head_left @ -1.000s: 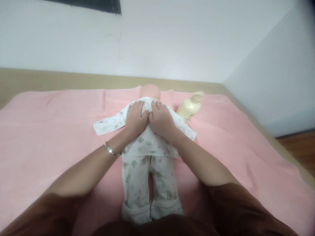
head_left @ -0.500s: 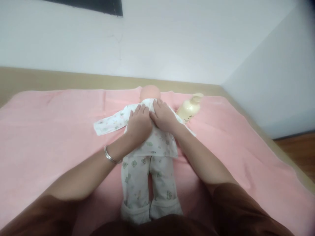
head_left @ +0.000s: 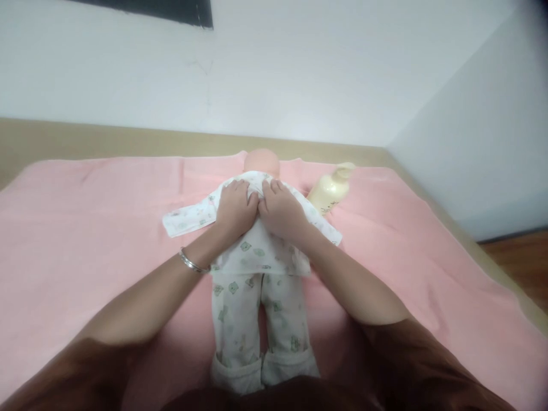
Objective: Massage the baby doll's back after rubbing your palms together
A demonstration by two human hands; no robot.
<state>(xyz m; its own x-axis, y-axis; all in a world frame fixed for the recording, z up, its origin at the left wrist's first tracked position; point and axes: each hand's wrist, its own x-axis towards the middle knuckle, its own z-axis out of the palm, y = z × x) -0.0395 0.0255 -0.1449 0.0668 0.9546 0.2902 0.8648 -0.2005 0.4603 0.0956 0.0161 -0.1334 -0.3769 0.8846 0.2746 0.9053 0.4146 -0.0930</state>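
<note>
A baby doll lies on the pink sheet, its head at the far end. It wears a white patterned shirt and matching trousers with turned-up cuffs. My left hand rests on the upper left of the shirt, fingers slightly bent and thumb apart from them. Beside it, my right hand presses on the upper right, its fingers also bent over the cloth. The two thumbs nearly meet at the middle, where the cloth creases. Both sleeves spread outward. The hands cover much of the doll's upper body.
A cream pump bottle leans to the right of the doll, close to its right sleeve. The pink sheet spreads over a tan surface. White walls rise behind and to the right.
My left hand has moved slightly left, away from the middle. The fingers of both hands have bent more, and the thumbs now lie tip to tip. More of the right sleeve shows.
</note>
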